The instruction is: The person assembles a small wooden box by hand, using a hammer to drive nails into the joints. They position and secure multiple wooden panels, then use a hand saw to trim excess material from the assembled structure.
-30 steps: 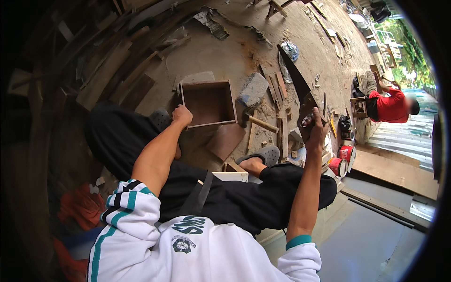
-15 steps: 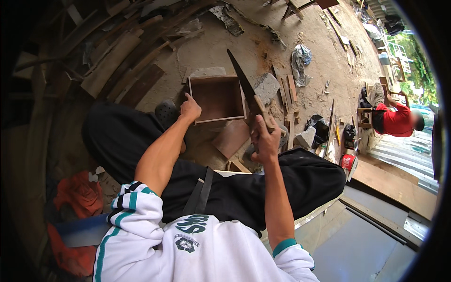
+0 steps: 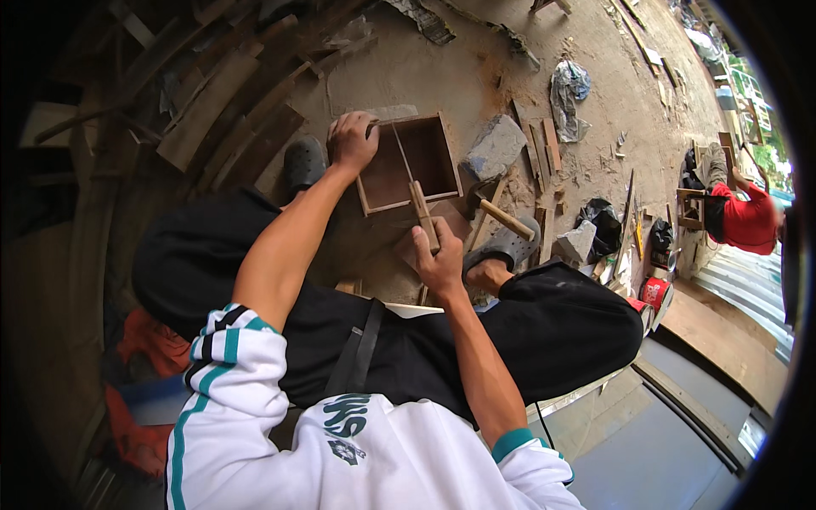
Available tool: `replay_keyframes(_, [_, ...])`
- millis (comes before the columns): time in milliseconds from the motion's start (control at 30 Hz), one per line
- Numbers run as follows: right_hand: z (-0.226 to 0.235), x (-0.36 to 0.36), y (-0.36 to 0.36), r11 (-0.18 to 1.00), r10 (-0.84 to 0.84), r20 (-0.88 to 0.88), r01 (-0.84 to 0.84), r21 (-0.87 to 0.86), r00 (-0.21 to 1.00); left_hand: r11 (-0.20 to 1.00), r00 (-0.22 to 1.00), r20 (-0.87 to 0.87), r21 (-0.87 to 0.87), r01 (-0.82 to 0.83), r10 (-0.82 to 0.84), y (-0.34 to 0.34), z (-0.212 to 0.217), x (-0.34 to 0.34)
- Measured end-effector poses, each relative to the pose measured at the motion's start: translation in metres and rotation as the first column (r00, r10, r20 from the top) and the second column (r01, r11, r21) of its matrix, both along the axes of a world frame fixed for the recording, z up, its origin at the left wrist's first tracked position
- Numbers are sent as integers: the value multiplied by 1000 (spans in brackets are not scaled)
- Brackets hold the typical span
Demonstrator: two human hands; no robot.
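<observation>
An open wooden box (image 3: 435,161), shaped like a small drawer, rests on the ground between my feet. My left hand (image 3: 352,141) grips the box at its far left corner, fingers curled over the edge. In my right hand (image 3: 441,262) is a handsaw (image 3: 421,209), held by its wooden handle. The blade points away from me across the box, seen almost edge-on, its tip near the far rim beside my left hand. Whether the teeth touch the wood I cannot tell.
A hammer (image 3: 507,219) lies by my right foot, near a concrete block (image 3: 495,147). Wood planks (image 3: 208,106) are piled at the left. Plastic bags (image 3: 570,100), wood scraps and a red can (image 3: 654,292) lie to the right. A person in red (image 3: 746,218) sits farther off.
The handsaw has swung left, from upright beside the box to over it. My left hand has moved from the box's left side to its far left corner. The hammer has come into view.
</observation>
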State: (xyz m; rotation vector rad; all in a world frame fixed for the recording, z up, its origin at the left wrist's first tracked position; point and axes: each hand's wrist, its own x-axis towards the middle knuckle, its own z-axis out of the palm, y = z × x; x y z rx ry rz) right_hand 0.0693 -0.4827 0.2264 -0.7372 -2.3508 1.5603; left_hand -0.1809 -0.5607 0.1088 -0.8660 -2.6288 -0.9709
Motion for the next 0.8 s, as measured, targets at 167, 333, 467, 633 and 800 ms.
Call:
replay_keyframes(167, [-15,-1,-11,995,20,-7,-20,98,1000,996,989,-120,12,92,-90,14,-27,-12])
replay_keyframes(333, [-12,-2,-5,997,15,-21,-14,78,1000,992,992,28,37,122,-123,15,-32,-15])
replay_keyframes(467, [-14,2,-3,994,45,-10,-44,98,999,992,993,37,71,105,-108,15,-38,-15])
replay_keyframes(633, [-19,9,-3,993,53,-22,-50,103,998,995,996,33,61,84,-86,16,-43,-17])
replay_keyframes(800, [-12,13,-5,997,42,-4,-42,59,999,995,994,66,70,78,-83,16,-44,-19])
